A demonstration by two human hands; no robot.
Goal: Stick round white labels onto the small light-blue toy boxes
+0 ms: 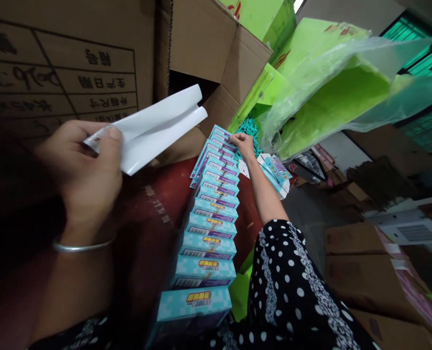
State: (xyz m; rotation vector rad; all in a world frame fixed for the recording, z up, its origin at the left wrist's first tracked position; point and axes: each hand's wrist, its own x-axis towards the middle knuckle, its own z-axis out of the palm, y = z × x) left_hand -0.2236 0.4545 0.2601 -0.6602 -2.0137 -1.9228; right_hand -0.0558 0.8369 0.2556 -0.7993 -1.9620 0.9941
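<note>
My left hand (92,165) pinches a curled, glossy white sheet (161,124) between thumb and fingers, raised at the left. A long row of small teal and purple boxes (203,265) with barcodes and yellow print runs away from me. At its far end, my right hand (244,145) has its fingertips pressed together against the corner of a box. Anything small between those fingertips is hidden. The row rests on a dark red surface (157,204).
An open cardboard carton (201,39) and a larger printed carton (92,29) stand at the back left. Teal sticks (250,130) lie beyond my right hand. Green boxes and a clear plastic bag (310,97) fill the back right; brown cartons (357,277) stand at the right.
</note>
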